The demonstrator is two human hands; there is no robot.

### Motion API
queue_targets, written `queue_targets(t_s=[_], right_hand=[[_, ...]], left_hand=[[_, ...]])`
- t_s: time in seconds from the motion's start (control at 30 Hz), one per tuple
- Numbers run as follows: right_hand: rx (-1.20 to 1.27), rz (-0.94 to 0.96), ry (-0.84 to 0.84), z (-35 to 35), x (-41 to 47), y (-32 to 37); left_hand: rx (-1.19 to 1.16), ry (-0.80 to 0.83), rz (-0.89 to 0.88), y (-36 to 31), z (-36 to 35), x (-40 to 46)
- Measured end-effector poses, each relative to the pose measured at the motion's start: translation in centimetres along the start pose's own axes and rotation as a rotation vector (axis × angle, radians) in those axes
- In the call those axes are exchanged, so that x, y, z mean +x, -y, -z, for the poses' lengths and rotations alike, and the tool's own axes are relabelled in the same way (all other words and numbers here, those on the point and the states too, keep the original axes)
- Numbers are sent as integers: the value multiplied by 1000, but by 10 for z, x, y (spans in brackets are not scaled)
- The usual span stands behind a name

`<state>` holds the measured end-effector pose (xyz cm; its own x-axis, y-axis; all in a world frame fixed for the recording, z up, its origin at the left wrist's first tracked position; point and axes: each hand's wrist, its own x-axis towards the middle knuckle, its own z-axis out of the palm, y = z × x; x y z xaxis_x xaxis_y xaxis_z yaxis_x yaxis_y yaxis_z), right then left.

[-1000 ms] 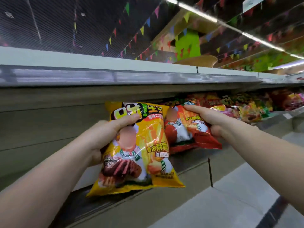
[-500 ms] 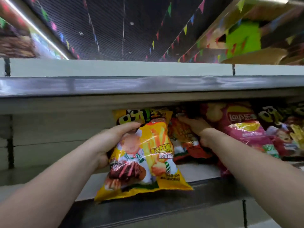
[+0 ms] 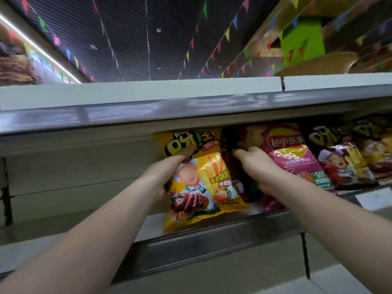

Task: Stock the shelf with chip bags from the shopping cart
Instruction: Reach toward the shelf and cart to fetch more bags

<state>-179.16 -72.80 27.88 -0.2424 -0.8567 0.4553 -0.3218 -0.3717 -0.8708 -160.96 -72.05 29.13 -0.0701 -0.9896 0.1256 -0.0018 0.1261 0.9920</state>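
My left hand (image 3: 167,172) grips a yellow chip bag (image 3: 203,183) by its left edge and holds it upright on the shelf (image 3: 212,234), its bottom at the front lip. Just to the right, my right hand (image 3: 256,166) reaches deep into the shelf, fingers curled on a red chip bag (image 3: 239,183) that is mostly hidden behind the yellow one. A pink Lay's bag (image 3: 292,158) stands right beside that hand. The shopping cart is out of view.
Dark and yellow chip bags (image 3: 343,158) fill the shelf to the right. The shelf above (image 3: 148,111) overhangs closely. Left of the yellow bag is the bare back panel (image 3: 74,170). A white price tag (image 3: 373,199) sits on the lip at right.
The view has shifted left and upward. The yellow bag went further onto the shelf, and my right hand pushed the red bag deeper behind it.
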Motion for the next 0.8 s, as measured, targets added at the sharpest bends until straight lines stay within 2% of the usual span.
queue_targets(t_s=[0.07, 0.23, 0.33, 0.43, 0.63, 0.8], right_hand=[[10, 85, -13, 10, -12, 4], [-285, 304, -34, 28, -34, 4], [-402, 373, -60, 35, -42, -2], [-641, 470, -109, 38, -45, -9], [-859, 398, -17, 34, -45, -18], [-895, 390, -24, 32, -44, -20]], left_hand=[[-13, -13, -16, 2, -16, 5], [90, -110, -70, 13, -52, 4], [272, -244, -159, 18, -60, 5], [391, -333, -220, 22, -62, 7], [386, -250, -154, 27, -68, 12], [456, -210, -100, 23, -65, 8]])
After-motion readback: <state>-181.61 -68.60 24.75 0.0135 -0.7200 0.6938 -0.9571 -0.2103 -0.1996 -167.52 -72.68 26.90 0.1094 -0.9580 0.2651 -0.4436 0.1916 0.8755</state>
